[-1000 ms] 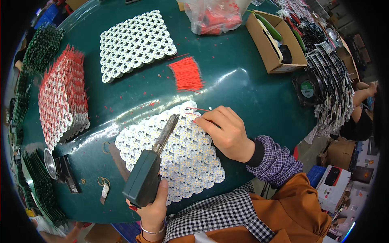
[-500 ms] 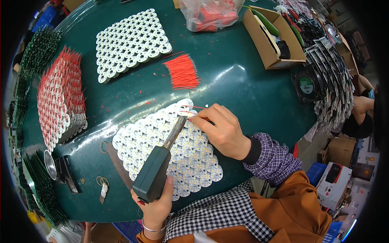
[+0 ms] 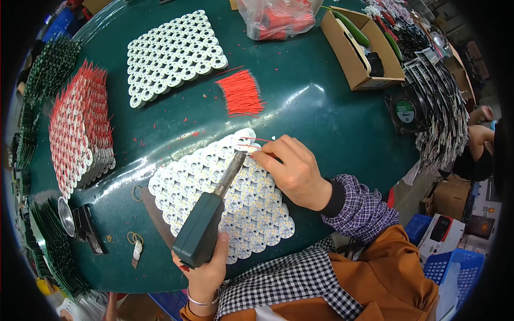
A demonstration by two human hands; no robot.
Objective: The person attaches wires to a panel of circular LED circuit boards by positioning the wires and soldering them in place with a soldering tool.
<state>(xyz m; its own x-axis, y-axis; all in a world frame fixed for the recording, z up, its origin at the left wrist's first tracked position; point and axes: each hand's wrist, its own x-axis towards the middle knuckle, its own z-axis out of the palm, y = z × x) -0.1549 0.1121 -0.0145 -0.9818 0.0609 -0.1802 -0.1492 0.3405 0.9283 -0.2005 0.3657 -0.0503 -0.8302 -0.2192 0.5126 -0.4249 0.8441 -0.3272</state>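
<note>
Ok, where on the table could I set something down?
The widest bare patch of green table lies between the red wires, cardboard box, fan and right hand. It's crowded around the handheld tool and white boards beneath, and among the left-side stacks.

free tabletop (image 3: 316,125) right of the red wire bundle (image 3: 241,93) — cardboard box (image 3: 339,53) beyond, green-bodied tool (image 3: 199,230) barring white boards (image 3: 254,206)

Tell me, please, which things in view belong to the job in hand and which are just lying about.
Belonging, judging by the hands:
green soldering tool in the left hand
red wire in the right hand
panel of round white boards beneath
probably the pile of red wires

Apparently just lying about:
cardboard box
long green vegetables inside it
black fan
</note>
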